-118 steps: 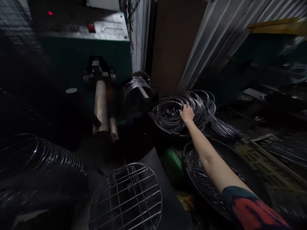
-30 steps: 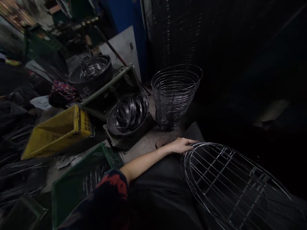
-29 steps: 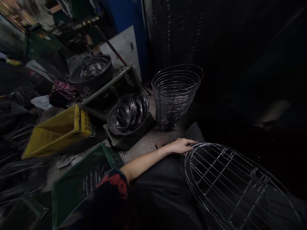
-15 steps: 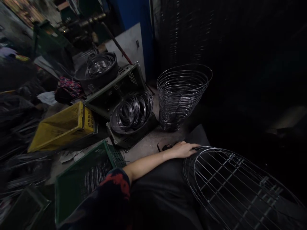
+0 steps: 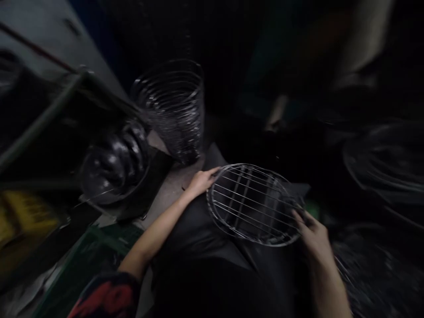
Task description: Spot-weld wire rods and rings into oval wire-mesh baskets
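A round wire rack [image 5: 255, 205] with parallel rods and a few cross bars lies over my lap, tilted a little. My left hand [image 5: 202, 182] grips its rim at the upper left, thumb and fingers closed on the wire. On the opposite side my right hand [image 5: 311, 227] is closed round the rim, its fingers partly hidden and smeared by motion. Beyond my left hand stands a tall stack of wire rings [image 5: 175, 110], apart from the rack.
Coiled wire [image 5: 114, 161] sits in a crate at the left. A green crate [image 5: 96, 251] and a yellow crate [image 5: 26, 216] stand at the lower left. Another person's arm [image 5: 276, 112] shows in the dark beyond. A round, blurred object [image 5: 387, 163] is at the right.
My view has swung to the right, so the crates and ring stack shift left. My right hand has come into view on the rack's right rim; my left hand stays on the left rim.
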Demonstrator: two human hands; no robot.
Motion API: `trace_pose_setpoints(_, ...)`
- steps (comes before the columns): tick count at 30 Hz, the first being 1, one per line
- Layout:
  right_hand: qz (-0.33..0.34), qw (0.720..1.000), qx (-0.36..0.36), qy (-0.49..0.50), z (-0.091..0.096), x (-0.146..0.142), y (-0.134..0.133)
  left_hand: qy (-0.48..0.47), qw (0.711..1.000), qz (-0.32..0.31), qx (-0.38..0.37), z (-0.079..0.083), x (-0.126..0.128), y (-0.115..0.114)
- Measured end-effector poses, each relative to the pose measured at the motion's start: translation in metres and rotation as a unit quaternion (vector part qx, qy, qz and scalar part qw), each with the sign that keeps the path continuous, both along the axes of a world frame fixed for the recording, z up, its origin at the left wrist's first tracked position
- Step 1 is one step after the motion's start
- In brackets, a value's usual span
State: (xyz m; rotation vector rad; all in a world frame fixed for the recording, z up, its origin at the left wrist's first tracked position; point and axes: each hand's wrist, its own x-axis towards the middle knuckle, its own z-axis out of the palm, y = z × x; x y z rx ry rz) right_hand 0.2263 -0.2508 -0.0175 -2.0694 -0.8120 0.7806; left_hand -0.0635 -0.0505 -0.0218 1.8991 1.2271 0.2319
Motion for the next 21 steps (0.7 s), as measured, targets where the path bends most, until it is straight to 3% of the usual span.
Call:
trace_pose_setpoints(5,-0.03,0.999,-0.014,0.043,-0.019,0.007,0.001,0.024,0.999,0.027,0.016,-0.023,0.006,0.003)
trace_pose_setpoints(10,-0.021,0.999,0.007,0.047,-0.033,0.006,-0.005,-0.035,0.997,0.069,0.024,-0.03,0.011,-0.006)
trace_pose_setpoints(13,-0.018,0.998,0.022,0.058,-0.031,0.006,-0.004,-0.084,0.993,0.077,0.001,-0.03,0.011,-0.003)
trace_pose_setpoints(17,-0.093,0.988,0.073,0.103,-0.023,-0.001,0.001,-0.148,0.981,0.107,-0.069,-0.028,0.012,0.0)
trace_pose_setpoints(21,-0.143,0.969,0.101,0.173,-0.016,-0.01,0.006,-0.176,0.972,0.14,-0.064,-0.028,0.013,-0.005)
